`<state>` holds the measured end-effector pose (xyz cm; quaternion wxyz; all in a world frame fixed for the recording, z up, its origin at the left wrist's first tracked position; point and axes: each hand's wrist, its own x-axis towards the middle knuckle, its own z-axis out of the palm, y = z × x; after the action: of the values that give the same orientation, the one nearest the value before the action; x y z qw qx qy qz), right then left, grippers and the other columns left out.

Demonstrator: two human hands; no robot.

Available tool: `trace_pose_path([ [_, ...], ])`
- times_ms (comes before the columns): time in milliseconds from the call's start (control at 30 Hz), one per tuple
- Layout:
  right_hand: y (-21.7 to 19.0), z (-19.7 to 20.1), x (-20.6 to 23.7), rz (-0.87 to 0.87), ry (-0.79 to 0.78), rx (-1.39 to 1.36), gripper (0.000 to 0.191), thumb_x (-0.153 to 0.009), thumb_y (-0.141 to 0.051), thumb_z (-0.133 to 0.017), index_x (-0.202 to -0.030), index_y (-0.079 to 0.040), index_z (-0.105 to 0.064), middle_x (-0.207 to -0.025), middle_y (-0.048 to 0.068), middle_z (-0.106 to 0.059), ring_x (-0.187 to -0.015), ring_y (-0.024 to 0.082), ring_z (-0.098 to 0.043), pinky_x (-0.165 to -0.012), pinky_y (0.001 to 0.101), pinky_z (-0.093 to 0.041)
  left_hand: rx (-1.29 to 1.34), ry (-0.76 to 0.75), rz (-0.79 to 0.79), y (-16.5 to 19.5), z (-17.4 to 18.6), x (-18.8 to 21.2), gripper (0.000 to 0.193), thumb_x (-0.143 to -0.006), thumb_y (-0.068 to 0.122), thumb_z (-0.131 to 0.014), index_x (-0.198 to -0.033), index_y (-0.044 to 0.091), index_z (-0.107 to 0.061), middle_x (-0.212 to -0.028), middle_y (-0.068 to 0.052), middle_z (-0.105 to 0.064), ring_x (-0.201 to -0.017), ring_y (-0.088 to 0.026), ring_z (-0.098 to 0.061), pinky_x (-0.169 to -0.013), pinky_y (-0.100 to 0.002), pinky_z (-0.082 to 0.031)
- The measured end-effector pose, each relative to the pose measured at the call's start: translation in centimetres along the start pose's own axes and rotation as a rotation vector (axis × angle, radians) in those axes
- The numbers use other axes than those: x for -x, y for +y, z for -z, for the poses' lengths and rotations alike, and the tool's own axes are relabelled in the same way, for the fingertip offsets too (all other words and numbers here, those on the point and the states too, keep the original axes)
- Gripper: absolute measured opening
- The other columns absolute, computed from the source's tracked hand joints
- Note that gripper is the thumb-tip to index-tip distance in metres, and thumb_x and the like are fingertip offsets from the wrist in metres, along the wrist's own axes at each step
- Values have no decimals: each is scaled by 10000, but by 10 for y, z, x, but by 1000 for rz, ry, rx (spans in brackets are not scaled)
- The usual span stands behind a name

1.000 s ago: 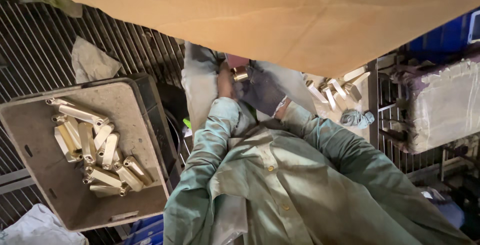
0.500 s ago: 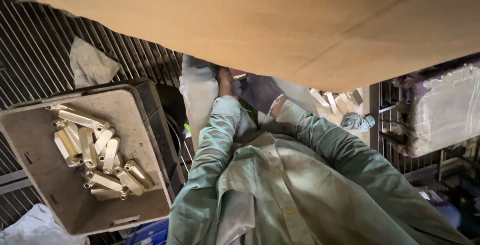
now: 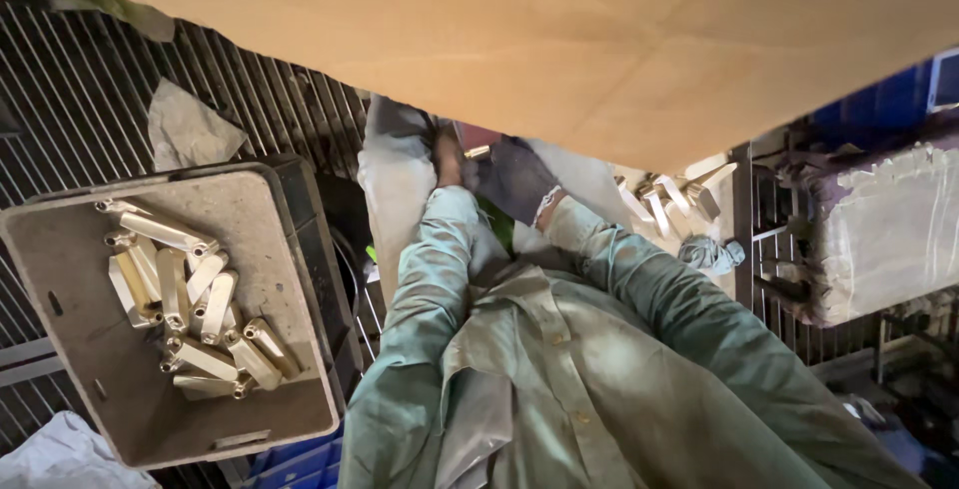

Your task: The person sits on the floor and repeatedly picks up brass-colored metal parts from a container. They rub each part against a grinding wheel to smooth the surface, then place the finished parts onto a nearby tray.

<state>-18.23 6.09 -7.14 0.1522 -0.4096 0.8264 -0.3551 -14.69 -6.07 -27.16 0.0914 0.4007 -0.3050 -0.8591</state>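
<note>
My left hand (image 3: 448, 154) reaches forward from a green sleeve, its fingers partly hidden under the edge of a large brown cardboard sheet (image 3: 559, 39). A small pale metal piece (image 3: 479, 152) shows right beside it, between my two hands. My right hand (image 3: 511, 179) wears a dark glove and lies close against the left hand, with its fingers hidden. Both hands rest over a pale cloth-covered surface (image 3: 395, 189).
A grey tray (image 3: 290, 379) at the left holds several brass-coloured metal tubes (image 3: 190, 299). More such pieces (image 3: 664, 199) lie at the right of my hands. A metal grille floor (image 3: 250, 99), a crumpled cloth (image 3: 185, 129) and a wrapped bundle (image 3: 889, 229) surround me.
The view has shifted, so the cardboard edge now covers more of my hands. The metal piece between them is less visible than a second ago. The tray's contents have not moved.
</note>
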Motion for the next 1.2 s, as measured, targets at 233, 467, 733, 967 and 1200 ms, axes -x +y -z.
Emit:
trace_pose_path([
  [233,-14,1,21,-668,-53,-1779,270,-1115,-237,-462,-1273,-41,-558,-967,99,-642,-806,236,-624,-782,376,-517,-19,-115,-107,22,-26,37,336,-1069,309,-516,-1151,19,-665,-1014,-94,-715,-870,-204,-688,-765,-346,-551],
  [467,-36,30,58,-455,-182,-1768,308,-1109,-311,-520,-1236,-34,-564,-961,124,-665,-834,242,-640,-791,372,-532,-58,-213,-232,36,-44,86,315,-1067,273,-520,-1136,8,-676,-1021,-99,-721,-883,-197,-695,-785,-332,-554],
  [733,-80,83,117,-461,-433,-1425,382,-1110,-302,-591,-1397,-57,-534,-1142,25,-608,-998,109,-570,-826,273,-491,-20,-402,-266,91,-49,229,341,-1105,388,-487,-1231,85,-581,-1100,-107,-692,-915,-173,-652,-796,-304,-525],
  [967,-114,106,104,-291,-393,-1162,482,-1087,-309,-573,-1512,-89,-512,-1226,5,-635,-1056,82,-580,-884,251,-495,-153,-444,-384,123,-59,256,342,-1131,408,-470,-1208,92,-574,-1131,-73,-669,-931,-118,-623,-834,-260,-519],
  [1200,-111,99,109,-442,-369,-1213,463,-1045,-305,-550,-1455,-92,-516,-1172,27,-660,-973,103,-662,-825,305,-581,-111,-452,-372,118,-57,248,301,-1129,366,-481,-1194,90,-580,-1067,-49,-668,-816,-87,-572,-698,-239,-468],
])
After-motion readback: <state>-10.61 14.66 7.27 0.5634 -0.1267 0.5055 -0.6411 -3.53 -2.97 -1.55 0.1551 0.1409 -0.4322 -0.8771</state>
